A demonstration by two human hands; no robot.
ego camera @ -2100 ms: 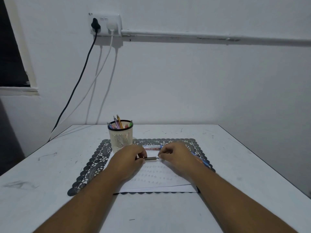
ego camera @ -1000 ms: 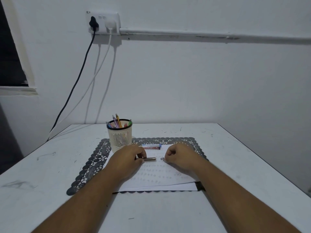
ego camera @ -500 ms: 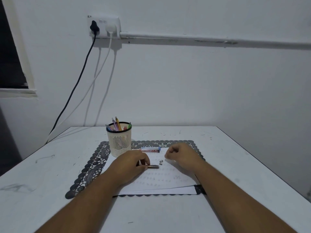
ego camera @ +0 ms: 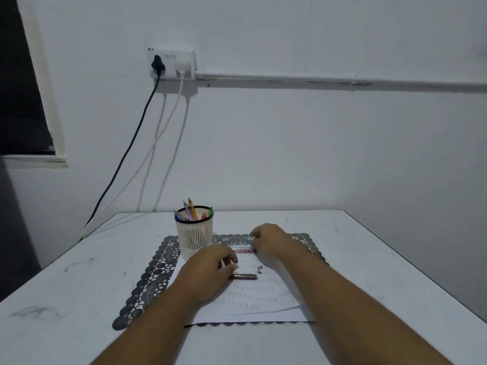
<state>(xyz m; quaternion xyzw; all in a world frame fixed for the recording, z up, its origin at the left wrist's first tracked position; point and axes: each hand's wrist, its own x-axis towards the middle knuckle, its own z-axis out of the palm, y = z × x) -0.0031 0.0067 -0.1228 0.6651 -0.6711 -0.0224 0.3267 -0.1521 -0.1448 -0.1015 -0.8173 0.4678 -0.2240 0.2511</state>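
My left hand (ego camera: pixel 210 270) holds a short dark pen barrel (ego camera: pixel 246 276) flat on the white paper (ego camera: pixel 253 299), its right end sticking out past my fingers. Two tiny grey pieces (ego camera: pixel 259 269) lie loose on the paper just right of it. My right hand (ego camera: pixel 268 239) has its fingers curled down on the right end of a small red-and-blue lead case (ego camera: pixel 243 249) lying at the paper's far edge. Whether it grips the case or only touches it I cannot tell.
A white mesh pen cup (ego camera: pixel 194 237) full of coloured pens stands left of the case on a dark lace placemat (ego camera: pixel 150 280). The white table (ego camera: pixel 382 272) meets the wall behind. Cables (ego camera: pixel 137 138) hang from a wall socket (ego camera: pixel 172 64).
My right hand let go near the barrel's open end, left the tiny pieces on the paper, and moved away from me to the lead case. The left hand stayed on the barrel.
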